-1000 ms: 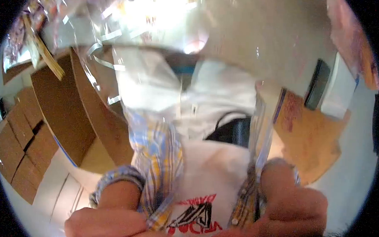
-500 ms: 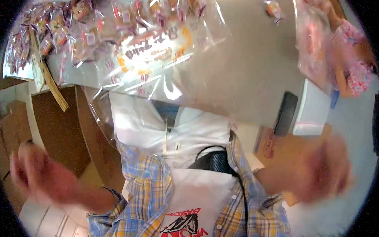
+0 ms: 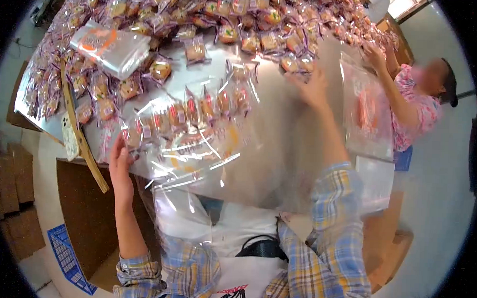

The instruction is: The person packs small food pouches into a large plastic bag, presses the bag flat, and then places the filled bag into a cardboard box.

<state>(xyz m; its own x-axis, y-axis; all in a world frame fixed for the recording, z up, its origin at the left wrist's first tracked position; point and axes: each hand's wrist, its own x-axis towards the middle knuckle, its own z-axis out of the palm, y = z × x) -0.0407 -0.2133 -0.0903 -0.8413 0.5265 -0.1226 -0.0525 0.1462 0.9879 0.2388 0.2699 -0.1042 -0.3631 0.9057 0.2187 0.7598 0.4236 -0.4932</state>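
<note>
Many pkts (image 3: 228,34) crowd table (image 3: 296,156) far edge, carton (image 3: 84,212) below near edge, bag (image 3: 217,143) above, L hand (image 3: 121,158) loosely spread beside, R hand (image 3: 313,91) nr pkts, can't tell grip.

I see a clear plastic bag (image 3: 231,141) lying flat on the table (image 3: 287,132), orange-yellow print on it, glare streaks across, near edge hanging past the table edge. Row of wrapped cakes (image 3: 176,115) at the bag's upper part, side by side, slanting up to the right; red and white labels show. From my feed I can't tell whether they're inside or under the film. Above the row's right end, more cakes. Farther right, wrapped cakes (image 3: 289,65), a pair, side by side, golden, clear wrappers with purple edges, at the near fringe of a big cake pile (image 3: 228,34), jumbled at all angles across the far side.
</note>
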